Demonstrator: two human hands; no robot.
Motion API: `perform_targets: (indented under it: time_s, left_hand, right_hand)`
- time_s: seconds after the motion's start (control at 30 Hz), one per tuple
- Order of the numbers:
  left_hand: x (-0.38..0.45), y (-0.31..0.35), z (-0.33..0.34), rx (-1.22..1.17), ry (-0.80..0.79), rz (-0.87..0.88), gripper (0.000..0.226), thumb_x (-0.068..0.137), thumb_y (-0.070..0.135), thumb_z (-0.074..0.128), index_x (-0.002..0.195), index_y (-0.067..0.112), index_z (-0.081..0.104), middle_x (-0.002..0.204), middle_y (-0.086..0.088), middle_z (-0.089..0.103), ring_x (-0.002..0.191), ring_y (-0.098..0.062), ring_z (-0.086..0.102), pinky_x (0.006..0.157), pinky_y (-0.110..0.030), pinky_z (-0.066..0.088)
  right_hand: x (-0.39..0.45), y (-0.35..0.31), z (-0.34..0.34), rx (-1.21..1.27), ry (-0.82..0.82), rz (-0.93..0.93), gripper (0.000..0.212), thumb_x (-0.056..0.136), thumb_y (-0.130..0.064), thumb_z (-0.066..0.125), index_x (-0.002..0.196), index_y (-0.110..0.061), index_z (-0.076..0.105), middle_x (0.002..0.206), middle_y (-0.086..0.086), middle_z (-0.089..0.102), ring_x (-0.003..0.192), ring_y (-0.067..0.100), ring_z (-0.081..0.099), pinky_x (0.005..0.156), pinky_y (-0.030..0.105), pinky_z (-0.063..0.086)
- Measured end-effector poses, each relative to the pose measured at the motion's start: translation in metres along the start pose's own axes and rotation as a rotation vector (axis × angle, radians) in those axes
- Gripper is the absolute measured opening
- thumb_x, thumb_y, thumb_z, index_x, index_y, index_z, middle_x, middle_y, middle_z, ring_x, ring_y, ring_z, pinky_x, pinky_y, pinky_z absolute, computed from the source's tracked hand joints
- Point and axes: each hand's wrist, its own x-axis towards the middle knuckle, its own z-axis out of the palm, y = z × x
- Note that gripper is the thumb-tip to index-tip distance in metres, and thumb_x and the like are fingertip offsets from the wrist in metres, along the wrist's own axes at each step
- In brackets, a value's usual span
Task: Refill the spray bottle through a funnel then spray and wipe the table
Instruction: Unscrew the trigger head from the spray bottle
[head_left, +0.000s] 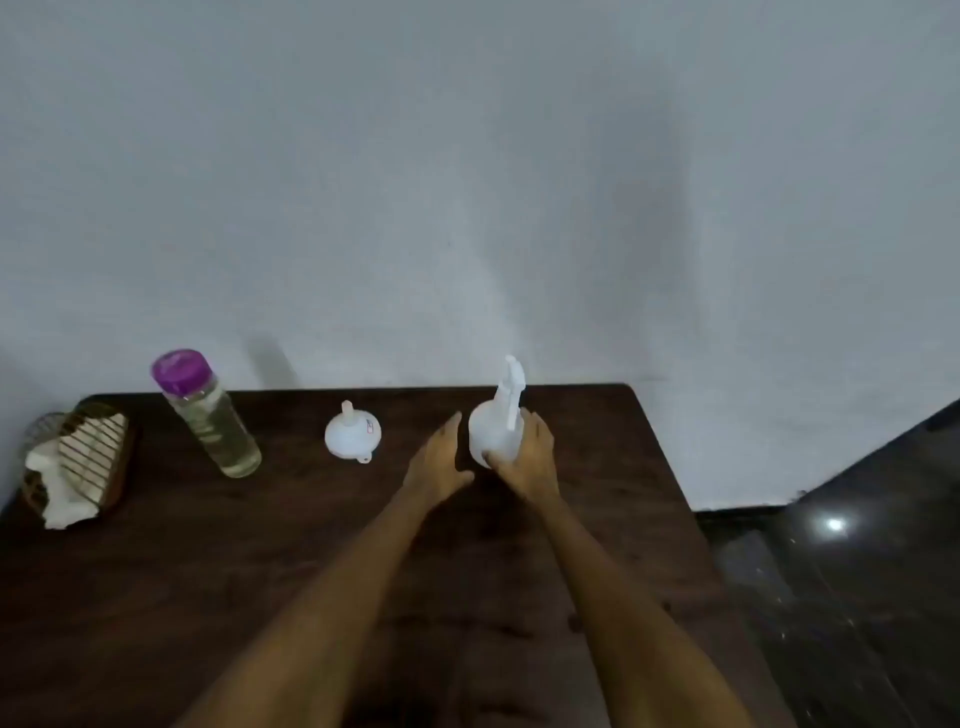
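A person's right hand (524, 457) wraps the rounded body of a white plastic spray bottle (493, 434), thumb at its near base and fingers curled round its right flank, the grip holding it upright toward the far edge of the dark wooden table (311, 545). The left hand (436, 462) hovers just beside the bottle's left side, fingers straight and holding nothing. The bottle looks light and stiff, likely near empty, and smooth enough to slip; the wide belly is the steadier hold while the white trigger head (511, 389), not yet removed, is twisted off. To the left stand a small white plastic funnel (353, 431), spout up, and a clear cylindrical bottle with a purple lid (208, 415), part full of pale liquid. A wire basket holding a white cloth (72, 462) sits at the table's left edge.
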Motion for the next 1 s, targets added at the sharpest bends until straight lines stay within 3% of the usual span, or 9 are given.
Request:
perform_targets:
  time_s: [0.07, 0.13, 0.23, 0.3, 0.4, 0.53, 0.63, 0.87, 1.0]
  left_hand:
    - [0.016, 0.002, 0.001, -0.047, 0.024, 0.062, 0.094, 0.080, 0.018, 0.072, 0.152, 0.008, 0.013, 0.158, -0.009, 0.020, 0.145, -0.021, 0.022, 0.116, -0.031, 0.021]
    - [0.031, 0.008, -0.001, -0.066, 0.017, 0.096, 0.089, 0.077, 0.020, 0.075, 0.149, 0.009, 0.025, 0.154, -0.009, 0.030, 0.141, -0.024, 0.031, 0.115, -0.037, 0.028]
    - [0.041, 0.010, 0.008, -0.060, 0.013, 0.148, 0.081, 0.066, 0.018, 0.079, 0.137, 0.016, 0.042, 0.136, -0.008, 0.049, 0.124, -0.026, 0.050, 0.101, -0.043, 0.045]
    - [0.041, 0.005, 0.016, -0.060, 0.028, 0.144, 0.088, 0.063, 0.019, 0.082, 0.140, 0.018, 0.038, 0.138, -0.007, 0.044, 0.123, -0.025, 0.050, 0.100, -0.040, 0.045]
    - [0.030, 0.003, 0.028, -0.061, 0.071, 0.130, 0.096, 0.065, 0.026, 0.083, 0.144, 0.017, 0.030, 0.142, -0.008, 0.039, 0.123, -0.026, 0.049, 0.101, -0.041, 0.045]
    - [0.000, -0.001, 0.039, -0.065, 0.178, 0.179, 0.086, 0.065, 0.032, 0.081, 0.138, 0.018, 0.038, 0.135, -0.008, 0.044, 0.116, -0.026, 0.055, 0.093, -0.042, 0.051]
    - [-0.029, -0.005, 0.046, -0.032, 0.237, 0.224, 0.086, 0.072, 0.028, 0.078, 0.144, 0.014, 0.032, 0.141, -0.011, 0.035, 0.124, -0.028, 0.047, 0.101, -0.044, 0.044]
    - [-0.136, -0.023, 0.070, -0.046, 0.301, 0.304, 0.089, 0.070, 0.040, 0.077, 0.144, 0.018, 0.032, 0.136, -0.010, 0.041, 0.122, -0.029, 0.049, 0.098, -0.047, 0.047]
    - [-0.204, -0.028, 0.070, -0.018, 0.291, 0.288, 0.086, 0.074, 0.039, 0.073, 0.146, 0.021, 0.029, 0.136, -0.011, 0.040, 0.125, -0.031, 0.047, 0.099, -0.044, 0.044]
  right_hand:
    - [0.017, 0.009, 0.010, 0.057, 0.005, 0.007, 0.094, 0.062, -0.046, 0.074, 0.140, -0.013, 0.034, 0.142, 0.006, 0.041, 0.133, 0.025, 0.039, 0.107, 0.046, 0.041]
    - [0.039, 0.031, 0.025, 0.070, 0.018, 0.028, 0.098, 0.053, -0.061, 0.070, 0.136, -0.020, 0.037, 0.135, 0.002, 0.048, 0.125, 0.021, 0.048, 0.099, 0.046, 0.048]
    - [0.036, 0.030, 0.026, 0.067, 0.054, 0.013, 0.089, 0.048, -0.061, 0.071, 0.124, -0.023, 0.045, 0.121, 0.000, 0.057, 0.113, 0.019, 0.056, 0.090, 0.045, 0.053]
    - [0.026, 0.017, 0.019, 0.079, 0.054, -0.008, 0.083, 0.047, -0.056, 0.071, 0.120, -0.025, 0.047, 0.118, 0.000, 0.058, 0.112, 0.019, 0.055, 0.090, 0.044, 0.052]
    - [0.015, 0.010, 0.015, 0.076, 0.045, -0.019, 0.090, 0.044, -0.059, 0.065, 0.125, -0.026, 0.044, 0.119, 0.003, 0.055, 0.113, 0.022, 0.051, 0.092, 0.046, 0.050]
    - [-0.017, 0.014, 0.010, 0.027, 0.056, -0.086, 0.104, 0.043, -0.061, 0.062, 0.134, -0.017, 0.040, 0.126, 0.007, 0.050, 0.116, 0.023, 0.045, 0.091, 0.035, 0.045]
    - [-0.042, 0.024, 0.008, -0.028, 0.102, -0.160, 0.098, 0.047, -0.062, 0.067, 0.130, -0.015, 0.045, 0.121, 0.007, 0.053, 0.112, 0.021, 0.049, 0.084, 0.029, 0.044]
    - [-0.133, 0.035, 0.016, -0.055, 0.184, -0.300, 0.090, 0.045, -0.066, 0.069, 0.118, -0.016, 0.055, 0.108, 0.005, 0.065, 0.098, 0.022, 0.062, 0.081, 0.042, 0.055]
    - [-0.196, 0.028, 0.022, -0.078, 0.163, -0.282, 0.089, 0.044, -0.068, 0.065, 0.114, -0.014, 0.055, 0.107, 0.008, 0.063, 0.097, 0.025, 0.061, 0.078, 0.041, 0.053]
